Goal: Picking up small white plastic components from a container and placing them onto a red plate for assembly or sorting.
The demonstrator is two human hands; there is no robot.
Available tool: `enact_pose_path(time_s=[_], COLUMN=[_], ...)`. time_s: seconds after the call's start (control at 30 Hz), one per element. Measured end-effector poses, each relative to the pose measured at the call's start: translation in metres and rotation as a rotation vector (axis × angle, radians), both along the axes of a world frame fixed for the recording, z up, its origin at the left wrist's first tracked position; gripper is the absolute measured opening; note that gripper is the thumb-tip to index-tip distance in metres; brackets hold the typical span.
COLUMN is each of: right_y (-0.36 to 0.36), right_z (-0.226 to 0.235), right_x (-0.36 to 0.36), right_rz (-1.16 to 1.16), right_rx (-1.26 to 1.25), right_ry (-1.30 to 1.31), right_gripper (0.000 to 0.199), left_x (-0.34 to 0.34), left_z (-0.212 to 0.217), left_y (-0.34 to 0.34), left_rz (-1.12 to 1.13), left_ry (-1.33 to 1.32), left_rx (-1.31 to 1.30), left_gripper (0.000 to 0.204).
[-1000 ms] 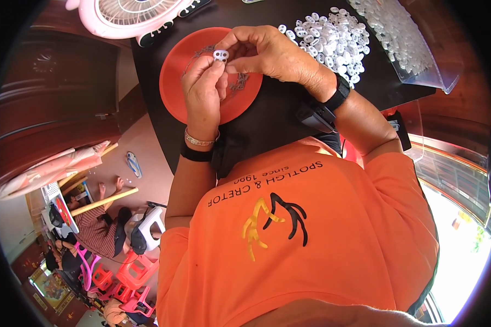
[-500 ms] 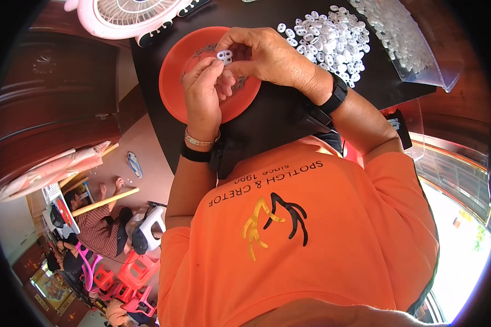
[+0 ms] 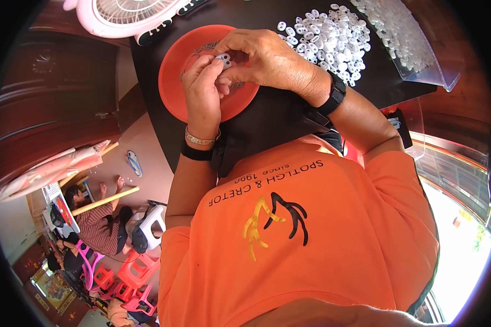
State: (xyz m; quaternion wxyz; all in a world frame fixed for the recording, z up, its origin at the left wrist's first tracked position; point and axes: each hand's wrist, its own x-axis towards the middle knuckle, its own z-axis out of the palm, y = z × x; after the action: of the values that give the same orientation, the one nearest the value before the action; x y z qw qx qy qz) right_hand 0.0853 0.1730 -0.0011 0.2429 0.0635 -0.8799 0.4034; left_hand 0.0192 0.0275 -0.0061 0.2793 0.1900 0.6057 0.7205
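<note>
Above a red-orange bowl (image 3: 172, 82), my two hands meet around a small white plastic piece with two holes (image 3: 225, 59). My left hand (image 3: 203, 87) pinches it between thumb and fingertips from the near left. From the right, my right hand (image 3: 270, 59) grips the same piece, its fingers curled over the far side. The fingers partly cover the piece. Thin grey metal bits (image 3: 206, 48), perhaps springs, lie in the bowl; they are too small to make out surely. Right of the hands, a pile of similar white oval two-hole pieces (image 3: 333, 41) is spread on the dark table (image 3: 278, 111).
A pink fan (image 3: 139, 13) stands at the far left of the table. A clear tray (image 3: 420, 73) full of translucent small parts is at the far right. Beyond the table on the left, another person (image 3: 101, 229) sits low near red plastic stools (image 3: 139, 270).
My right hand has shifted slightly left, and its fingers have closed further over the white piece. The piece is now more covered and a little tilted. The left hand stays nearly in place.
</note>
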Motion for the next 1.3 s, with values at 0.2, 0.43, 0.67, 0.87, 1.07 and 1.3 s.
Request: enact_pose_path(time_s=[0.2,0.43,0.67,0.87,1.07,1.3], right_y=[-0.0025,-0.0051,-0.0064,-0.0073,-0.0055,-0.0062], right_z=[0.0022,-0.0009,0.0007,0.0037,0.0043,0.0020], right_x=[0.0015,-0.0002,0.0020,0.0042,0.0046,0.0014], right_rz=[0.001,0.022,0.017,0.022,0.028,0.017], right_rx=[0.041,0.036,0.047,0.072,0.131,0.062], right_ry=[0.011,0.094,0.110,0.123,0.149,0.184], right_gripper=[0.028,0.026,0.024,0.023,0.023,0.023], left_x=[-0.0035,-0.0031,-0.0002,0.0007,0.0019,0.0025], left_z=[-0.0023,-0.0006,0.0019,0.0014,0.0014,0.0029], left_y=[-0.0020,-0.0031,-0.0037,-0.0043,-0.0039,-0.0040], left_rz=[0.009,0.034,0.038,0.025,0.033,0.087], left_ry=[0.013,0.029,0.042,0.082,0.082,0.143], left_rx=[0.011,0.004,0.005,0.014,0.012,0.033], left_gripper=[0.022,0.023,0.024,0.024,0.024,0.024])
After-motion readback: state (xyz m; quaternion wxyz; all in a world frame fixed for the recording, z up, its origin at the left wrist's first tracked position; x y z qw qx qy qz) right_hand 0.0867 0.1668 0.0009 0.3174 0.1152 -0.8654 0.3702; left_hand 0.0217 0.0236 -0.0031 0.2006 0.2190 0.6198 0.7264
